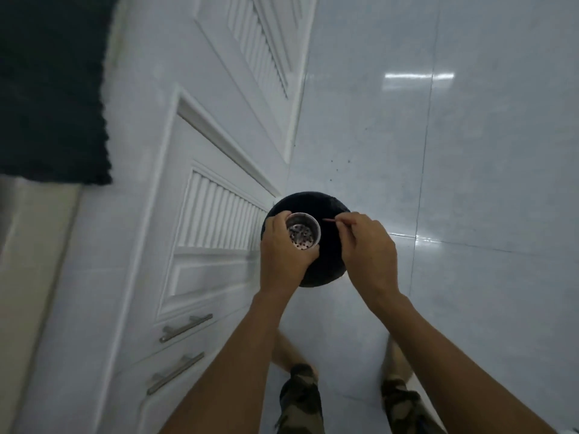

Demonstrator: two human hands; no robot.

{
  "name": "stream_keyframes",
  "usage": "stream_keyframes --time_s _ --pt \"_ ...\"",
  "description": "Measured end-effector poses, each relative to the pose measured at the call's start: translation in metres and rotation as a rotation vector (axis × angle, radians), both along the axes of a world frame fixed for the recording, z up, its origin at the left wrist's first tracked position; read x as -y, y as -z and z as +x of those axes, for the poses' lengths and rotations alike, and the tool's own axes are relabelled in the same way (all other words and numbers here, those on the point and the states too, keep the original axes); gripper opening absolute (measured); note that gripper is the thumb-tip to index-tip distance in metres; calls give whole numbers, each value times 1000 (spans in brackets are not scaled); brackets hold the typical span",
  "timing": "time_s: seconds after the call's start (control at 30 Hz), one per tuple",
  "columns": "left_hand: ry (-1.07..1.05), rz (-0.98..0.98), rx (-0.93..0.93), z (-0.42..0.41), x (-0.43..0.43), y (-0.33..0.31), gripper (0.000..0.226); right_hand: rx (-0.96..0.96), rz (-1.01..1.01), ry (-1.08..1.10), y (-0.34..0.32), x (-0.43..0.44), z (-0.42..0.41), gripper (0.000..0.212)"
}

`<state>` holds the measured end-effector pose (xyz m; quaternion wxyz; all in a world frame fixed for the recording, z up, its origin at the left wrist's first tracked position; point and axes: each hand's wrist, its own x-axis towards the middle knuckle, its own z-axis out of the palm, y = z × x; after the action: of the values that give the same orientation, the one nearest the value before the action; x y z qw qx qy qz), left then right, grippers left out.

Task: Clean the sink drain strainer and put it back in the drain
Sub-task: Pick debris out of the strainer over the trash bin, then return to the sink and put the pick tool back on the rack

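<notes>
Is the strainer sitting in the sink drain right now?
No, the left hand holds the strainer up over a black bin standing on the floor.

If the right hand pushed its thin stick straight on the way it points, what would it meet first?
Probably the rim of the strainer in the left hand. The stick in the right hand points left at it, tip just short, though depth is unclear.

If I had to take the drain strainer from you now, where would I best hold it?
Grip the drain strainer by its round metal side wall, coming from the far side, which looks bare. The left hand wraps the near side, and the right hand holds a thin stick beside the open top.
</notes>
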<state>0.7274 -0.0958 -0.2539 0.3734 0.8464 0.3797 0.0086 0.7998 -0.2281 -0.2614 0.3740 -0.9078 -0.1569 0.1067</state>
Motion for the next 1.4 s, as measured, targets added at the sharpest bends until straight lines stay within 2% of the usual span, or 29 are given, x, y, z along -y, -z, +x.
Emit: stream_keyframes --time_s 0.17,0.33,0.47,0.57,0.73,0.9,1.17,1.4 --pt "-73 66 186 28 20 -137 79 165 97 3 -147 8 29 17" --pt "-174 147 387 40 -5 -264 84 318 246 -60 -279 -26 44 18" --pt "-305 233 472 8 -54 -337 83 389 352 -168 -353 -80 27 19" --pt "-410 323 439 -49 -97 -363 83 391 415 -280 -383 -127 -7 19" --pt "-639 401 303 -173 -160 -360 83 361 468 -486 -390 -193 -76 20" --pt "-827 233 143 -273 -204 -311 81 296 416 -621 -364 -250 -134 20" --pt "-750 16 -104 -303 -251 -197 80 282 270 -781 -307 -321 -190 20" --pt "-608 -48 -136 -301 -273 -147 82 302 194 -810 -279 -366 -206 21"
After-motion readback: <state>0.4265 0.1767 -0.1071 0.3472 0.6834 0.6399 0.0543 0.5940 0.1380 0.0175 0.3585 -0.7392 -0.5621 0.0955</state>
